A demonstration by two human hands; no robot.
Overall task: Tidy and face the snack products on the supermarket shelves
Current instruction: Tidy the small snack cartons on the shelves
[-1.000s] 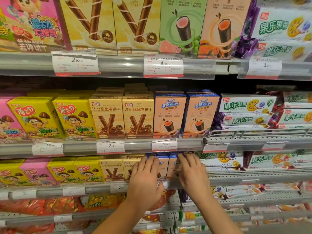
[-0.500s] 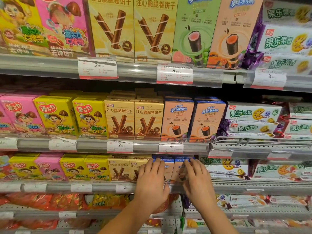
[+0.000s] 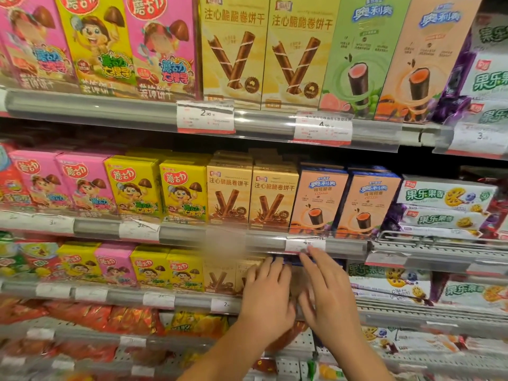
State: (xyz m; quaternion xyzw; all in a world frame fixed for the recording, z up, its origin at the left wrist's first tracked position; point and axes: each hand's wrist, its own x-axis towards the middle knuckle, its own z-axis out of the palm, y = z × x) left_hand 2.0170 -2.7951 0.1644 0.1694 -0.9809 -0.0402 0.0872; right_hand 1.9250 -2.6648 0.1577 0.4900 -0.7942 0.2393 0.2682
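Observation:
Both hands reach to the third shelf from the top. My left hand [image 3: 268, 294] lies with straight fingers on the front of the blue-topped wafer-roll boxes [image 3: 295, 261], which it mostly hides. My right hand [image 3: 328, 292] has its fingers spread against the same boxes, its fingertips up at the shelf rail above. Left of the hands stand tan chocolate-roll boxes [image 3: 220, 277] and yellow and pink mushroom-biscuit boxes [image 3: 149, 268]. The shelf above holds orange wafer-roll boxes [image 3: 319, 200] facing forward.
Green-lettered white biscuit packs [image 3: 390, 284] lie stacked on wire shelves to the right. Red and orange bags [image 3: 110, 317] fill the shelf below. Price tags [image 3: 305, 244] hang on the grey rails. The top shelf carries large boxes [image 3: 232, 50].
The view has shifted right and down along the shelves. Both hands stay on the blue-topped boxes; the right hand's fingers have spread and reached up to the rail.

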